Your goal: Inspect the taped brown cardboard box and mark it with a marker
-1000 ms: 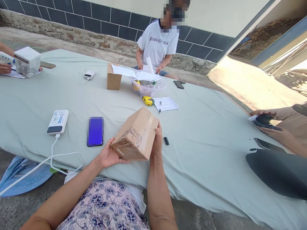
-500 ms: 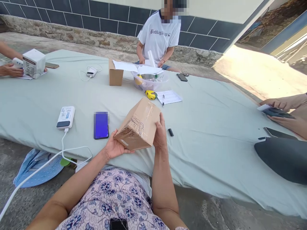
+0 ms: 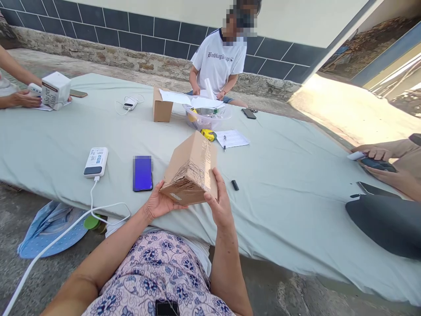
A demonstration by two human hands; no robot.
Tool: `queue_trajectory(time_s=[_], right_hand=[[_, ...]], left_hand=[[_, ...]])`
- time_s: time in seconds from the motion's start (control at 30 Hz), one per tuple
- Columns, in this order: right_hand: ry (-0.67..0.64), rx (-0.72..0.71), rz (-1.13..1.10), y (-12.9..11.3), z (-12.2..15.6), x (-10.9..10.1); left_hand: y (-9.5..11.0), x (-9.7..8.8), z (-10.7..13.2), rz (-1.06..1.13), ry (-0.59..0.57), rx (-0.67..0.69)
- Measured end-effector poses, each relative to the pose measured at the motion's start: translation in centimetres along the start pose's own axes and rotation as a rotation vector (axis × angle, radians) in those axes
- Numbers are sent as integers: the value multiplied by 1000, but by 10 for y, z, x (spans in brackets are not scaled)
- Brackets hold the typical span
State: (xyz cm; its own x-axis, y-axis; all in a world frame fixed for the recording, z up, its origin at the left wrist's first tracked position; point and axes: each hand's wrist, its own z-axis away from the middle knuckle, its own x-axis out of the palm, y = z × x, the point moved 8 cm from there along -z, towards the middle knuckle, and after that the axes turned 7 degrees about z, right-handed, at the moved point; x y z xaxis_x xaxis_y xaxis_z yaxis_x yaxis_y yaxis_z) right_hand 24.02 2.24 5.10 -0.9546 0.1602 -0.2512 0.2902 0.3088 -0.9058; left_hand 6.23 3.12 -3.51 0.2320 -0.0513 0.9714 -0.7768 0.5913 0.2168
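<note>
You have the cardboard box [image 3: 192,169] in both hands, lifted clear of the green sheet [image 3: 279,175] and held above its near edge, between the phone [image 3: 142,173] and a small black item [image 3: 234,185].

Since a moment ago, your right grip [image 3: 219,202] has slid down from lying flat along the box's right side. It is now closed on the near right corner, with the thumb across the taped face. Your left grip [image 3: 158,205] has stayed cupped and closed under the near left corner.

The box has tipped steeper, so its scribbled, taped end now faces you more squarely and its weight rests on both palms. The power bank [image 3: 95,162] lies well apart to your left.
</note>
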Motion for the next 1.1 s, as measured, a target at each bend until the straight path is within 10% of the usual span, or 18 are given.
queue_trajectory(time_s=[0.43, 0.8, 1.1], right_hand=[[142, 53, -1, 8, -1, -18], [173, 7, 23, -15, 6, -27], [215, 40, 185, -34, 7, -27]], left_hand=[[1, 2, 5, -257, -31, 44], [32, 63, 33, -789, 161, 575], [32, 70, 45, -1076, 317, 659]])
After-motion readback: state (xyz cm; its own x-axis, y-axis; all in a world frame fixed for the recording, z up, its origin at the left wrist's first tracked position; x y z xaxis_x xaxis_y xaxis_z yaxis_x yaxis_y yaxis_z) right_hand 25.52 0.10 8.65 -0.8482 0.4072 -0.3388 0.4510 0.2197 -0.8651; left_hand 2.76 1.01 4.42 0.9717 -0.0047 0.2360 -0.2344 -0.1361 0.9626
